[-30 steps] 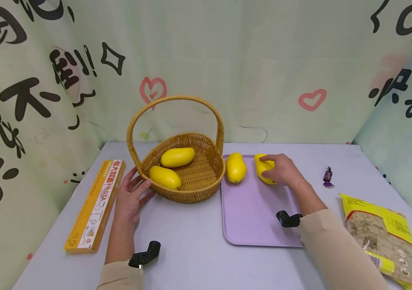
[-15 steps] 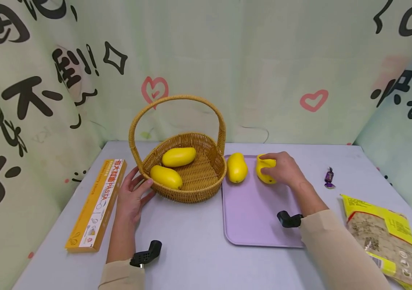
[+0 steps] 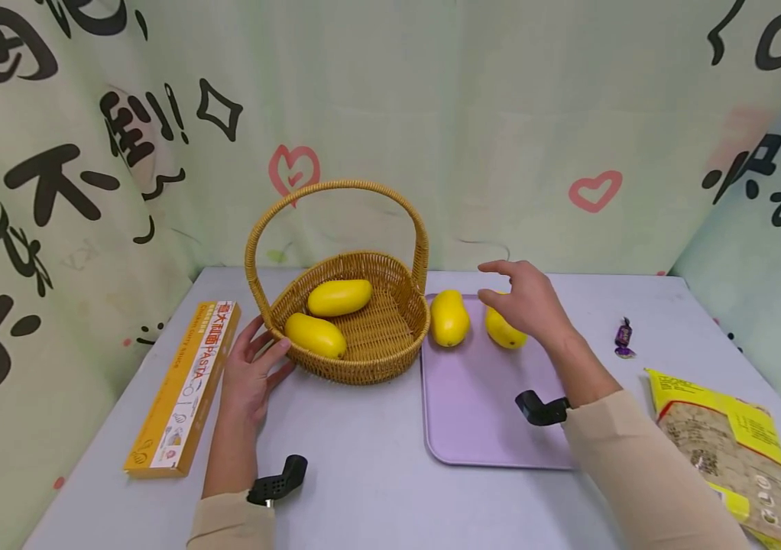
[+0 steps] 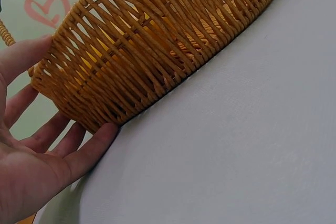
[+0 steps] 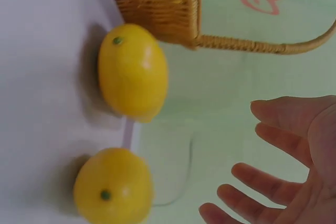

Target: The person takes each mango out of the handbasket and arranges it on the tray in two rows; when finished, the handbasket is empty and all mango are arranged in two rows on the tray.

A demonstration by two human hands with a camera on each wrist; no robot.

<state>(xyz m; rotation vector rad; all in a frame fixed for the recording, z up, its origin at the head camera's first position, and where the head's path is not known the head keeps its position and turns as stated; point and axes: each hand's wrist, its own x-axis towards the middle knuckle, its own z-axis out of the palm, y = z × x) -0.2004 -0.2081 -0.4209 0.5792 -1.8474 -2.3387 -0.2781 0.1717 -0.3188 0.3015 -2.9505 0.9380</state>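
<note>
My left hand point(image 3: 249, 374) rests against the left side of a wicker basket point(image 3: 390, 355) with a tall handle. In the left wrist view its thumb point(image 4: 31, 53) is at the rim and its fingers lie along the woven side. Two yellow mangoes, one at the back point(image 3: 338, 298) and one in front point(image 3: 315, 336), lie in the basket. Over the purple tray point(image 3: 487, 416) my right hand point(image 3: 528, 298) hovers with fingers spread, holding nothing. Just below it is a mango point(image 3: 503, 327), partly hidden by the hand in the head view; another mango point(image 3: 449, 318) lies to its left.
A yellow pasta box point(image 3: 180, 389) lies left of the left forearm. To the right are a purple wrapped candy point(image 3: 623, 338) and a yellow-topped bag of brown contents point(image 3: 721, 443). A printed curtain point(image 3: 390, 99) hangs behind the white table point(image 3: 363, 458).
My right hand has let go of the right-hand mango on the tray and risen away from it, fingers spreading. The left hand and the basket stay in place.
</note>
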